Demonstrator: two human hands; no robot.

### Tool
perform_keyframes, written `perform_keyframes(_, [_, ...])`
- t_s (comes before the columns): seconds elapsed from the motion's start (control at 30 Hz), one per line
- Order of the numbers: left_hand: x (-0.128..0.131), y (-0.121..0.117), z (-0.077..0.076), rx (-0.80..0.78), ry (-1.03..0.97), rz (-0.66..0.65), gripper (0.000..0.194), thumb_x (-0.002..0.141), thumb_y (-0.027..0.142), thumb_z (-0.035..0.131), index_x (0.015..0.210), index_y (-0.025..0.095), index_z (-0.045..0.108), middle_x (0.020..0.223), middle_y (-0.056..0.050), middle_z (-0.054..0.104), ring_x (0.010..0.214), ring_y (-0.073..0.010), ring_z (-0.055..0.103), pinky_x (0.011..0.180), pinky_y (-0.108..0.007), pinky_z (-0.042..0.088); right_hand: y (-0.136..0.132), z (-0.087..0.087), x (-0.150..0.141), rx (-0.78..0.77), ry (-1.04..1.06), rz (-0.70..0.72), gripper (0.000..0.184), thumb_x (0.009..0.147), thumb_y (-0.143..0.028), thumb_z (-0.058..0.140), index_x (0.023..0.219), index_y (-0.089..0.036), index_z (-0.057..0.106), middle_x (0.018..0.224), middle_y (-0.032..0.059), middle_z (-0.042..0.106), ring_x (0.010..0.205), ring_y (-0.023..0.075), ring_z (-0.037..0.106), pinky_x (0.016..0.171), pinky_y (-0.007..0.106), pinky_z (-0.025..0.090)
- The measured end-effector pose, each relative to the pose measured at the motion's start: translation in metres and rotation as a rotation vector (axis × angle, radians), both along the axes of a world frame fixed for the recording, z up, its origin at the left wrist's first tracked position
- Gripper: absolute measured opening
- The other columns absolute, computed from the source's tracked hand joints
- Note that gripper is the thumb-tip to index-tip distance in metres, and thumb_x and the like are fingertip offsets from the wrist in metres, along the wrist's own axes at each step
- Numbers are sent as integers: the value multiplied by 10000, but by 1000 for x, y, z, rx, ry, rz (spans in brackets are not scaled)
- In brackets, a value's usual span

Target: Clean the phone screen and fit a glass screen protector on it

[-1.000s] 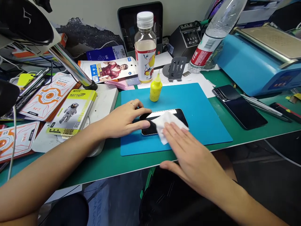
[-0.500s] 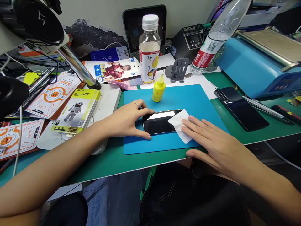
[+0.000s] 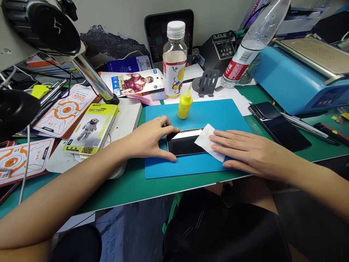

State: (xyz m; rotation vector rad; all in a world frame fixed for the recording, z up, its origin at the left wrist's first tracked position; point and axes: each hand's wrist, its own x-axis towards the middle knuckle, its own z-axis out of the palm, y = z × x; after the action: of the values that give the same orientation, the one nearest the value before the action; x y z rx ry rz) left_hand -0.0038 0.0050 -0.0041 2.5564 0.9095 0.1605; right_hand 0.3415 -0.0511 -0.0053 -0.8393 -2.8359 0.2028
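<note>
A smartphone [image 3: 185, 144], black glass face up with a bright reflection, lies on the blue mat [image 3: 163, 169]. My left hand [image 3: 148, 140] is closed about its left end, fingers at the far edge and thumb at the near edge. On the phone's right part lies a white wipe [image 3: 205, 142], overhanging the near edge. My right hand [image 3: 245, 149] holds the wipe down under long, nearly straight fingers; the phone's right end is hidden beneath. Behind the phone a yellow dropper bottle [image 3: 185, 105] stands upright on the mat.
Battery boxes [image 3: 91, 127] and screen boxes [image 3: 68, 111] lie left, beside a metal post [image 3: 94, 78]. A drink bottle [image 3: 175, 65], a phone stand [image 3: 208, 83] and a tilted water bottle [image 3: 245, 54] stand behind. Another dark phone [image 3: 283, 125] and a blue machine [image 3: 297, 76] are right.
My right hand has turned flatter, its thumb moving up and inward to the mat's near edge. The wipe has shifted slightly with it. My left hand keeps its hold on the smartphone.
</note>
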Motion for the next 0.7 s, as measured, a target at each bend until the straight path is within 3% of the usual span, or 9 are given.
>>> perform_keyframes(0.13, [-1,0,-1,1,-5,-2,866,755,758,744,1415,218,593,1216,-123,564,1092,-307,593,948,-422,509,5,-1,-13,-63,94,-9,359,1038,-293,521,1358,-255,678,1443,65,669,1390,270,574,1142,501,490])
perform_keyframes(0.27, [-1,0,-1,7,-5,6,851,753,755,746,1409,234,598,1219,-118,563,1096,-304,590,951,-417,508,14,5,-30,-130,141,-110,273,1026,-351,533,998,-232,777,1115,96,760,1106,269,681,933,440,566])
perform_keyframes(0.5, [0,0,1,-5,-6,11,852,743,743,766,1400,226,602,1215,-118,566,1099,-309,590,948,-422,510,39,26,-39,-451,-72,-219,392,995,-543,489,838,-255,703,899,72,664,902,271,611,752,390,484])
perform_keyframes(0.7, [0,-1,1,-6,-4,18,853,739,733,777,1400,224,601,1215,-117,562,1099,-310,591,950,-426,506,54,41,-60,-545,-291,-241,338,938,-501,547,746,-250,666,821,51,663,773,239,613,644,343,412])
